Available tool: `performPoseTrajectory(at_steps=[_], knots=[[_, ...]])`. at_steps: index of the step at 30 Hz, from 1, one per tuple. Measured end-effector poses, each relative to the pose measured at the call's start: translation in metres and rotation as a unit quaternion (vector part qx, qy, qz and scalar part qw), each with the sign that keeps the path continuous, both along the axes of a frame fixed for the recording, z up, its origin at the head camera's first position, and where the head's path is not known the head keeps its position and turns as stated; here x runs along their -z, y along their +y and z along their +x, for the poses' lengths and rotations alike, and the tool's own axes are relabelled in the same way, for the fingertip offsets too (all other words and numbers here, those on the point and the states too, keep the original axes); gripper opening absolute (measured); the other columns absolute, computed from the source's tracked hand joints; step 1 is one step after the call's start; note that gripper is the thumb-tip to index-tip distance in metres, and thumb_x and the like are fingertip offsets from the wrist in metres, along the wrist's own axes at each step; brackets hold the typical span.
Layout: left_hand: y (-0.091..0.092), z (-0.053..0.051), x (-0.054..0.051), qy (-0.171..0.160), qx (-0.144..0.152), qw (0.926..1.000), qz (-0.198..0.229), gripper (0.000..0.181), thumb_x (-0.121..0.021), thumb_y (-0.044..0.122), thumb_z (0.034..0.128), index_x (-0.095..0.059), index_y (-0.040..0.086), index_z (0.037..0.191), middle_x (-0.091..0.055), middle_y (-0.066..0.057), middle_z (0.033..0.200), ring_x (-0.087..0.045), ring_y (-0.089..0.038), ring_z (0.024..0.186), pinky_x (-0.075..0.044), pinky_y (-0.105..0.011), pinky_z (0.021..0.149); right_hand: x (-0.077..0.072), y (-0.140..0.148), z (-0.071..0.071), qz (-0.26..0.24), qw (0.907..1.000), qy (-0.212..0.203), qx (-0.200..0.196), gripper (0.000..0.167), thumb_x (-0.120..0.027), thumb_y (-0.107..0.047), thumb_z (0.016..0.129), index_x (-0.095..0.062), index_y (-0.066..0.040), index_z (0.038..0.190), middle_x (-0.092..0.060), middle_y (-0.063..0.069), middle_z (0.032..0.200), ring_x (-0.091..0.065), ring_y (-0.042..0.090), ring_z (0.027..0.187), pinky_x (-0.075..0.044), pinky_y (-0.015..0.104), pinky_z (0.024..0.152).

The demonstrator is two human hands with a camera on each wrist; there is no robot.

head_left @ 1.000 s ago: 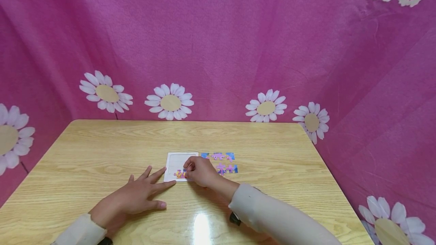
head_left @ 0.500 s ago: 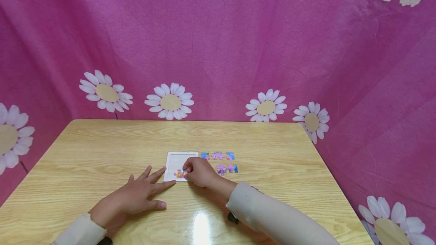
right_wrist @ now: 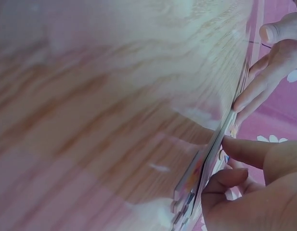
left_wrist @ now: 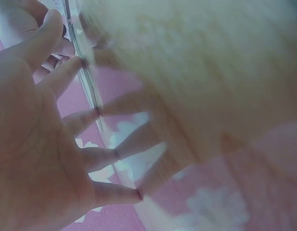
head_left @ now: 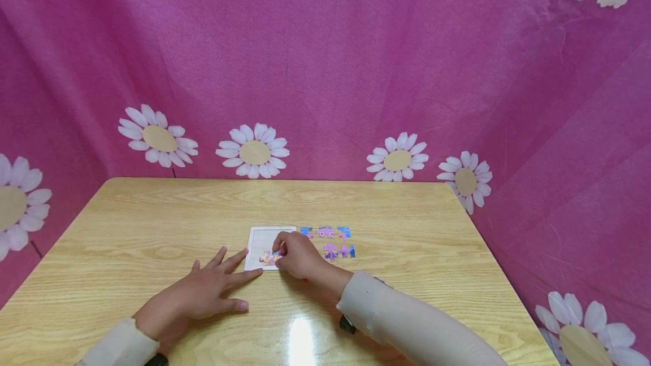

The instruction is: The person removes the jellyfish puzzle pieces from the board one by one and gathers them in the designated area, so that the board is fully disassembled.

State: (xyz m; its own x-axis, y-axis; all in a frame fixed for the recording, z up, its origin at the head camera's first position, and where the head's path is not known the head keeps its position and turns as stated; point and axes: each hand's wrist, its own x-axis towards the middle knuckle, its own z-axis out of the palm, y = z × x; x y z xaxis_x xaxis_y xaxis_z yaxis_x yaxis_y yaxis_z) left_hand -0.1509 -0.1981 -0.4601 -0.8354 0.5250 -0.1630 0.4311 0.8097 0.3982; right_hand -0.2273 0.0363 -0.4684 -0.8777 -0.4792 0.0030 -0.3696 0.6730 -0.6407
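A white puzzle tray (head_left: 247, 261) lies on the table, with yellow and pink jigsaw pieces (head_left: 267, 259) set along its near side. My left hand (head_left: 203, 291) is spread flat, two fingertips touching the tray's left and near edges; in the left wrist view the fingers (left_wrist: 73, 72) are straight. Over the tray's near right part, my right hand (head_left: 303, 257) has thumb and curled fingers together on a jigsaw piece, mostly hidden by the hand. The right wrist view shows a little blue between thumb and fingers (right_wrist: 220, 185), low against the tray (right_wrist: 213, 149).
Right of the tray, several loose pink and blue jigsaw pieces lie in two rows, a far row with a pink piece (head_left: 325, 233) and a near row with another pink piece (head_left: 330, 251). The wooden table (head_left: 407, 275) meets a pink curtain (head_left: 325, 72) with daisies at its far edge.
The right hand has shifted very slightly left over the tray, fingers still down at the near pieces. The left hand and the loose pieces have stayed in place.
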Motion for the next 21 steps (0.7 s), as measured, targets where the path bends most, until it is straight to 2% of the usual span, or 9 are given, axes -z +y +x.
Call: performPoseTrajectory(at_steps=[9, 14, 21], knots=[[0.0001, 0.0002, -0.0004, 0.001, 0.001, 1.0000, 0.001, 0.067, -0.063, 0.067, 0.0915, -0.050, 0.041, 0.152, -0.028, -0.013, 0.169, -0.017, -0.060, 0.150, -0.019, -0.092, 0.094, -0.0015, -0.0005, 0.0006, -0.024, 0.9997, -0.007, 0.005, 0.021, -0.082, 0.001, 0.082, -0.066, -0.009, 0.090, -0.060, 0.001, 0.082, -0.047, 0.008, 0.075, -0.040, 0.024, 0.070], [0.0005, 0.0005, -0.0012, 0.005, 0.001, 1.0000, 0.003, 0.067, -0.064, 0.066, 0.0918, -0.051, 0.041, 0.152, -0.030, -0.014, 0.168, -0.017, -0.060, 0.150, -0.019, -0.093, 0.093, -0.0005, -0.0011, 0.0004, -0.042, 0.9988, -0.023, 0.009, 0.022, -0.082, 0.001, 0.083, -0.065, -0.009, 0.090, -0.058, -0.005, 0.078, -0.050, 0.007, 0.071, -0.042, 0.024, 0.067], [0.0010, 0.0009, -0.0018, 0.004, 0.000, 1.0000, 0.002, 0.066, -0.064, 0.065, 0.0919, -0.051, 0.040, 0.152, -0.030, -0.013, 0.168, -0.018, -0.060, 0.150, -0.018, -0.093, 0.093, -0.0020, -0.0027, 0.0013, -0.053, 0.9973, -0.046, 0.019, 0.022, -0.082, 0.002, 0.084, -0.066, -0.010, 0.094, -0.063, -0.005, 0.078, -0.054, 0.008, 0.072, -0.046, 0.026, 0.071]])
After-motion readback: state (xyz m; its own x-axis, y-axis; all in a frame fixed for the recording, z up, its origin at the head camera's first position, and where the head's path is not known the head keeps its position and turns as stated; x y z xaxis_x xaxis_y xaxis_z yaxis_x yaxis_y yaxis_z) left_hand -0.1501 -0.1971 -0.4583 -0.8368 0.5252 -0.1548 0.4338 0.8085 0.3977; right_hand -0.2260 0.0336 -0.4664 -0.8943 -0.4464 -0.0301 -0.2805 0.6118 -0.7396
